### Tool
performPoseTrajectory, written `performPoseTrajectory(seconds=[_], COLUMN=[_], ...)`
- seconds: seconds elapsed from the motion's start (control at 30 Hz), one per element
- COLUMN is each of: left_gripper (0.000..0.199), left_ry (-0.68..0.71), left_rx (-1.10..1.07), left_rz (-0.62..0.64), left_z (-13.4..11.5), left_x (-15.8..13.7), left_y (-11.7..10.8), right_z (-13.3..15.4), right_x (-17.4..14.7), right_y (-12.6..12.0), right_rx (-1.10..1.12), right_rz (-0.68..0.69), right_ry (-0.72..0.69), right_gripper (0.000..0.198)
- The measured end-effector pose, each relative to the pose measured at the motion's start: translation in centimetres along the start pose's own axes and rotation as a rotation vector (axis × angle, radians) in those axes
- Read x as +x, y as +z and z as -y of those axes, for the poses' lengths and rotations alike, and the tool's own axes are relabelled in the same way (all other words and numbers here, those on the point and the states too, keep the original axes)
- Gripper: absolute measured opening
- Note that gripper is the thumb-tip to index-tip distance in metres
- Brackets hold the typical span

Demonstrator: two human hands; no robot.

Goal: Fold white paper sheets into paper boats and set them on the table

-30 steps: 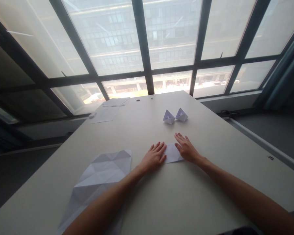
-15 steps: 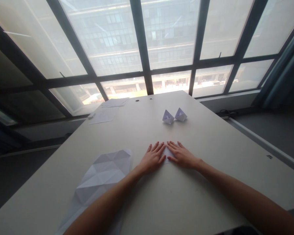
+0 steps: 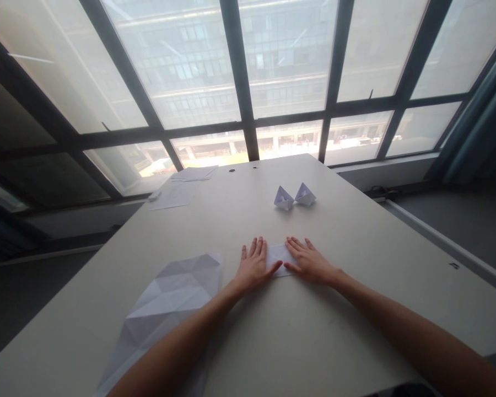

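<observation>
A small folded white paper (image 3: 278,255) lies flat on the pale table (image 3: 355,237). My left hand (image 3: 253,266) presses its left side with fingers spread flat, thumb reaching onto the sheet. My right hand (image 3: 310,262) lies flat over its right side, fingers pointing left. Only a strip of the paper shows between the two hands. Beyond them stand two small folded paper boats (image 3: 294,196), side by side.
A large creased white sheet (image 3: 165,300) lies at the near left, partly under my left forearm. Loose papers (image 3: 182,187) sit at the table's far left corner by the window. The table's right edge drops to a grey floor.
My right hand slid left across the small paper until the hands met, then the left hand shifted slightly left, uncovering a strip of paper between them.
</observation>
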State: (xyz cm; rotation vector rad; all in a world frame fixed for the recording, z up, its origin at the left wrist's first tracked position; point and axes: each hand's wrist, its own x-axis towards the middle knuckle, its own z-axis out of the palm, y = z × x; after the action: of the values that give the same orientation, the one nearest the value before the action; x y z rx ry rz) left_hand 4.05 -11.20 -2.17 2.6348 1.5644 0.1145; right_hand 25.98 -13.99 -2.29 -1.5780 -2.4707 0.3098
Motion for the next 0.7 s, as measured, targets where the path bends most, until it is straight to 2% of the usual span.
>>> performPoseTrajectory(seconds=[0.23, 0.5, 0.7], left_gripper=[0.083, 0.061, 0.055], left_ry=[-0.14, -0.127, -0.051], left_rx=[0.018, -0.02, -0.072], left_rz=[-0.055, -0.073, -0.103], left_z=[-0.1, 0.4, 0.3], left_x=[0.4, 0.6, 0.4], left_y=[0.6, 0.3, -0.1], right_z=[0.0, -0.6, -0.6], right_x=[0.0, 0.2, 0.4], right_y=[0.1, 0.8, 1.2], right_rx=[-0.005, -0.025, -0.022], right_rz=[-0.013, -0.048, -0.139], right_ry=[-0.004, 0.115, 0.211], right_gripper=[0.076, 0.074, 0.071])
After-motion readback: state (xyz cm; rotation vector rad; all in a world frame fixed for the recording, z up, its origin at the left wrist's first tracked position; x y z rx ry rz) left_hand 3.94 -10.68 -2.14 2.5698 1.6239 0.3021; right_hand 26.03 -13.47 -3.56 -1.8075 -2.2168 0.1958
